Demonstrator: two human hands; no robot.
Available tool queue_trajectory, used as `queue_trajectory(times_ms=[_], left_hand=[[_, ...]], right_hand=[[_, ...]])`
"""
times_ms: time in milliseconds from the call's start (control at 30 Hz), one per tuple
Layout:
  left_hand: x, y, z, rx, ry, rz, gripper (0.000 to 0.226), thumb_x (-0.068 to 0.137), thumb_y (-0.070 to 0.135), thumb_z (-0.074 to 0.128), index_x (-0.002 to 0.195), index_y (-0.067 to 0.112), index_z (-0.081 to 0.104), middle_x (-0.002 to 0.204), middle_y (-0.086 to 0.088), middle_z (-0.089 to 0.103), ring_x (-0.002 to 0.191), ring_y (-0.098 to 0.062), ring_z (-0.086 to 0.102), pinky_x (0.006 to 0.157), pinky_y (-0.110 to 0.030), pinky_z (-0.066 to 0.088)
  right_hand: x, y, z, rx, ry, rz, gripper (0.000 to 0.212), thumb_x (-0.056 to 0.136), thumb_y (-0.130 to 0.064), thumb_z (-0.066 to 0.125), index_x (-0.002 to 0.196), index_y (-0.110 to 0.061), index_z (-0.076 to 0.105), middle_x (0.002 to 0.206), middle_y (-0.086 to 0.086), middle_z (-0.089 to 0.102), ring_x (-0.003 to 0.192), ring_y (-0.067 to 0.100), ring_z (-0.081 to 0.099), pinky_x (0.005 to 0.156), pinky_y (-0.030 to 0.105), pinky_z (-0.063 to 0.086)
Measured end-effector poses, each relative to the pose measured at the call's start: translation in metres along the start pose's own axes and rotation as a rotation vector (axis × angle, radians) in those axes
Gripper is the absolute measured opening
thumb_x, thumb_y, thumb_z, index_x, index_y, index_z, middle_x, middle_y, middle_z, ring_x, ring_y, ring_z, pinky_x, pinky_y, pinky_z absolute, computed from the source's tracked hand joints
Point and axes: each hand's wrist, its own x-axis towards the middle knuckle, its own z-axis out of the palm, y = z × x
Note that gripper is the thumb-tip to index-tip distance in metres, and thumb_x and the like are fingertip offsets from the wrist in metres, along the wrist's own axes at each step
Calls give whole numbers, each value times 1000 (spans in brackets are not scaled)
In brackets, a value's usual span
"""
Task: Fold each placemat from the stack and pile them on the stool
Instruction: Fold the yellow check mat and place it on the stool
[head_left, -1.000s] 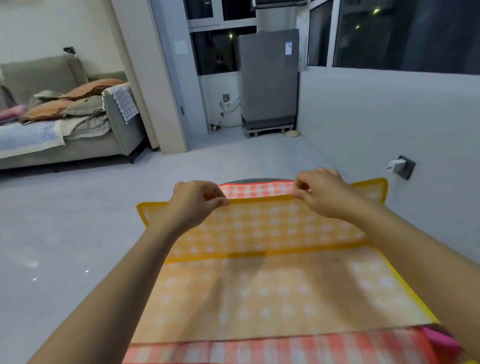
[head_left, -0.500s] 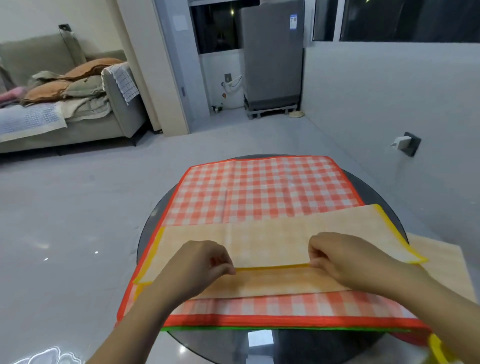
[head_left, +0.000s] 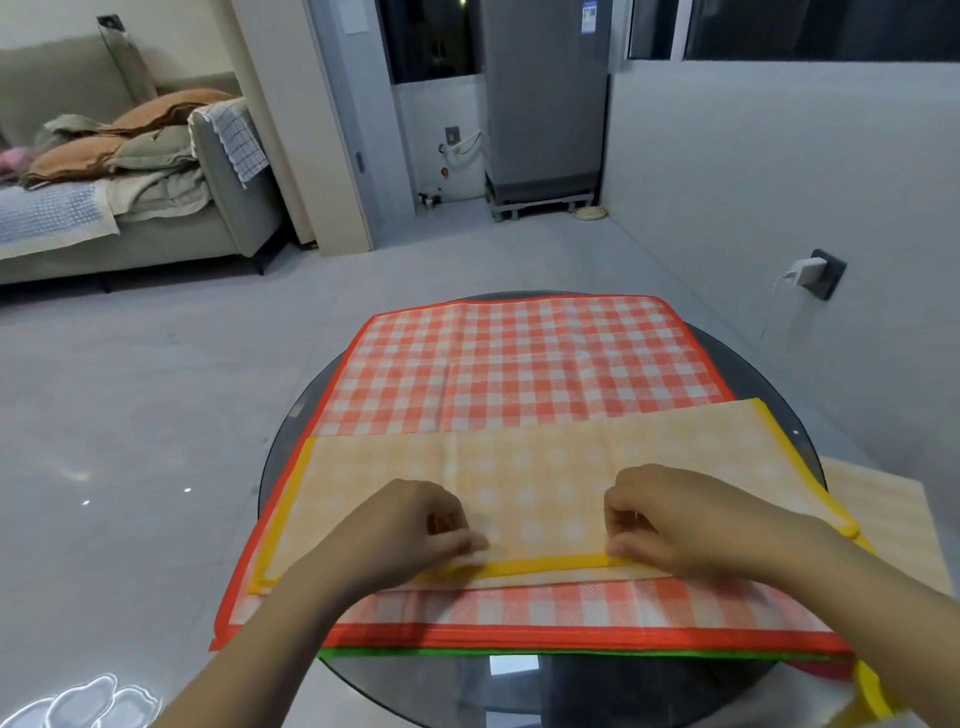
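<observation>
A yellow checked placemat (head_left: 545, 467) lies folded in half across the near part of the stack. My left hand (head_left: 415, 525) and my right hand (head_left: 670, 519) both pinch its yellow border at the near edge, pressing it flat. Under it lies a red checked placemat (head_left: 519, 364), the top of a stack with red and green edges showing at the front. The stack rests on a round dark glass table (head_left: 291, 431). A pale wooden surface (head_left: 872, 514) shows at the right behind the table; I cannot tell if it is the stool.
A sofa (head_left: 156, 208) piled with cushions and cloths stands at the far left. A grey fridge (head_left: 545, 98) is at the back by the windows. A charger (head_left: 810, 270) is plugged into the right wall. Grey tiled floor surrounds the table.
My hands brought the far edge of the yellow placemat toward me and down, folding it in half. It now lies flat on the stack and the red placemat is uncovered.
</observation>
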Motion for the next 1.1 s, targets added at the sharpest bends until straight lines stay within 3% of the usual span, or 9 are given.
queue_trajectory(times_ms=[100,167,233,300,400,533,1100], left_hand=[[15,9,5,-12,179,19,26,90,44,54,91,24,69,86,14,58,78,-2,55,64,-12,41],[28,15,12,2,284,51,24,93,39,51,102,25,68,100,12,59,91,-4,56,76,-15,43],[43,21,21,43,342,81,29,96,34,45,116,25,64,120,9,59,108,-10,54,94,-26,43],[56,27,32,108,321,67,38,99,32,36,133,23,52,141,4,48,128,-15,44,109,-34,33],[72,36,48,176,202,50,50,101,31,23,150,19,21,159,0,14,147,-17,8,120,-39,5],[88,35,62,195,122,24,55,101,34,17,152,20,2,160,1,-2,147,-15,-8,119,-41,-8],[90,31,66,239,141,21,55,100,40,13,152,25,0,160,6,-4,146,-11,-10,119,-40,-9]], right_hand=[[10,0,-2,72,116,28,14,93,-40,50,99,-30,59,94,-16,51,87,4,51,78,18,44],[21,2,-1,69,213,49,23,95,-37,46,113,-29,58,111,-13,53,98,5,50,85,20,43],[35,4,1,34,275,57,31,97,-35,42,126,-28,52,127,-9,49,113,9,46,97,24,38],[48,7,5,-1,297,81,39,98,-34,38,137,-28,41,141,-8,41,128,13,37,108,29,28],[65,9,13,5,269,138,48,100,-37,31,147,-27,23,155,-5,21,143,16,18,116,33,12],[83,10,26,-2,218,176,52,101,-40,18,151,-25,8,159,-5,6,146,14,2,117,34,2],[84,25,42,-19,250,197,57,99,-49,11,150,-29,-3,159,-8,-7,145,10,-12,116,33,-8]])
